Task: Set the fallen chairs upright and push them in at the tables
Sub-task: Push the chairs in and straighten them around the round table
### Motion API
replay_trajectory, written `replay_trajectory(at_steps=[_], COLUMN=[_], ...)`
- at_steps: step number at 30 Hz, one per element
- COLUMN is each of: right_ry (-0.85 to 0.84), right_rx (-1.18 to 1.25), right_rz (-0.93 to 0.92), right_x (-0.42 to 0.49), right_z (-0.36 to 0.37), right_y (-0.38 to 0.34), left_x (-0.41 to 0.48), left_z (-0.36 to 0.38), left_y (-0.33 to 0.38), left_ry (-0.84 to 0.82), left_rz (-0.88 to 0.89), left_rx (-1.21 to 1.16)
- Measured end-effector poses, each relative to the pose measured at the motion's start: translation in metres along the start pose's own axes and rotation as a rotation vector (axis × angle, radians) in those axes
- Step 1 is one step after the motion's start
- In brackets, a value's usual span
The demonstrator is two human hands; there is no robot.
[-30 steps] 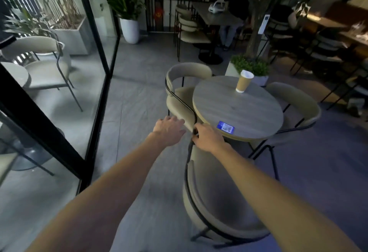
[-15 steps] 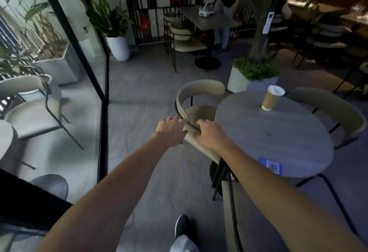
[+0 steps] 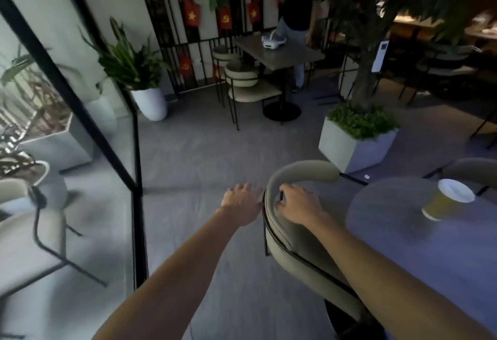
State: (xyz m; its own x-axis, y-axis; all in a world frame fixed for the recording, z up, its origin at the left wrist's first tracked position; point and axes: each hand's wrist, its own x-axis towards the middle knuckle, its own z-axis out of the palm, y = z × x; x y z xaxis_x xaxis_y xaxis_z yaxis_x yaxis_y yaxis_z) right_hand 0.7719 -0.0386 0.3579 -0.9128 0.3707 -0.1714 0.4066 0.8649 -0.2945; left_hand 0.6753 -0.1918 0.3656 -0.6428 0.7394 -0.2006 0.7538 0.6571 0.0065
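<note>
A beige chair (image 3: 298, 175) with a curved padded backrest and a thin black frame stands upright at the left side of a round grey table (image 3: 419, 245). My right hand (image 3: 298, 205) is curled over the inside of the backrest and grips it. My left hand (image 3: 242, 205) lies flat against the outer left side of the same backrest, fingers together, and does not wrap around it. Another beige chair (image 3: 473, 167) shows at the table's far side.
A paper cup (image 3: 446, 200) stands on the round table. A glass wall with a black frame (image 3: 134, 183) runs along the left. Beyond are a white planter (image 3: 355, 146) with a tree, a potted plant (image 3: 150, 103), a rectangular table (image 3: 279, 52) with chairs, and a standing person (image 3: 295, 11).
The view has swung left and closer to the upright chair by the table. Both hands have stayed on its backrest; the nearer chair and the table's blue sticker have left the view.
</note>
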Motion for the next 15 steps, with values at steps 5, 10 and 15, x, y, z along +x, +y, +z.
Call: replay_trajectory(at_steps=[5, 10, 15], right_ry=[0.087, 0.159, 0.186], right_rx=[0.036, 0.051, 0.078], right_rz=[0.161, 0.374, 0.586], right_x=[0.092, 0.144, 0.189], right_z=[-0.010, -0.017, -0.017], right_y=[-0.017, -0.018, 0.011], left_x=[0.117, 0.218, 0.315], left_z=[-0.012, -0.028, -0.027], left_y=[-0.053, -0.074, -0.053], left_ry=[-0.016, -0.065, -0.089], left_rz=[0.170, 0.416, 0.625], left_rx=[-0.007, 0.064, 0.151])
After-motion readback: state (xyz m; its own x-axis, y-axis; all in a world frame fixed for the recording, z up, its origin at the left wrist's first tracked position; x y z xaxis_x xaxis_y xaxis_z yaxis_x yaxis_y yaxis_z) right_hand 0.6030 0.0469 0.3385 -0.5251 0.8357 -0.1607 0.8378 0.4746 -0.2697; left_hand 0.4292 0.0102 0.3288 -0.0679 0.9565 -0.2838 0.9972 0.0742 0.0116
